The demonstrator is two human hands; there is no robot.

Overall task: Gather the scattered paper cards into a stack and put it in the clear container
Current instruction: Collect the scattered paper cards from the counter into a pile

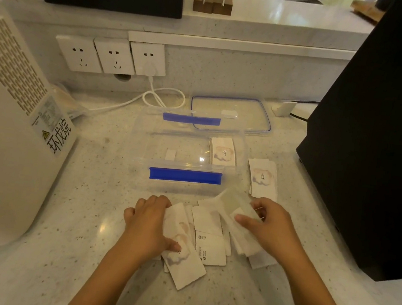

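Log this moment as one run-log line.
phase: gathering | left hand: on cards | right hand: holding cards | clear container: open, some cards inside | lid: behind container

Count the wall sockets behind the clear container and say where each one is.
3, in a row on the back wall: left socket, middle socket, and right socket, which has a white plug in it. None seems hidden.

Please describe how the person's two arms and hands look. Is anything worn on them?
Both forearms are bare as far as the picture shows: no sleeves, gloves or watch are visible. The left hand and right hand show no rings or bracelets. The nails look short and unpainted.
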